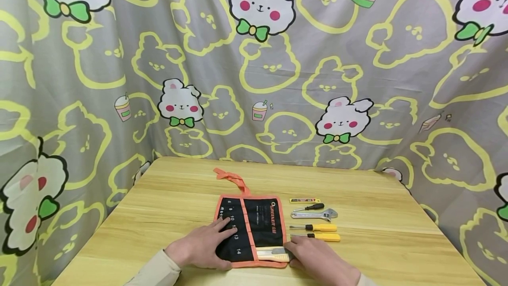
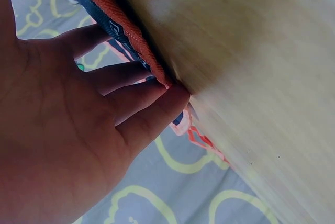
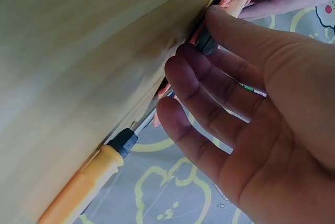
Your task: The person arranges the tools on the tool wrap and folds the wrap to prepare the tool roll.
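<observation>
A black tool pouch [image 1: 263, 224] with orange trim and printed sizes lies unrolled on the table. Across its lower right part lies a pale yellow utility knife [image 1: 271, 255] with a grey slider. My right hand [image 1: 319, 259] pinches the knife's dark end [image 3: 207, 45] between thumb and fingers at the pouch's right edge. On the pouch's left side rests my left hand [image 1: 204, 242], its fingers spread over the numbered pockets. In the left wrist view, fingertips [image 2: 175, 96] reach the pouch's orange edge [image 2: 138, 41].
Right of the pouch lie two yellow-handled screwdrivers [image 1: 323, 227], an adjustable wrench [image 1: 311, 214], a small black-handled screwdriver [image 1: 315, 206] and a flat yellow packet [image 1: 304, 201]. An orange strap [image 1: 234, 178] trails from the pouch's far edge. A patterned curtain [image 1: 222, 69] surrounds the wooden table [image 1: 158, 197].
</observation>
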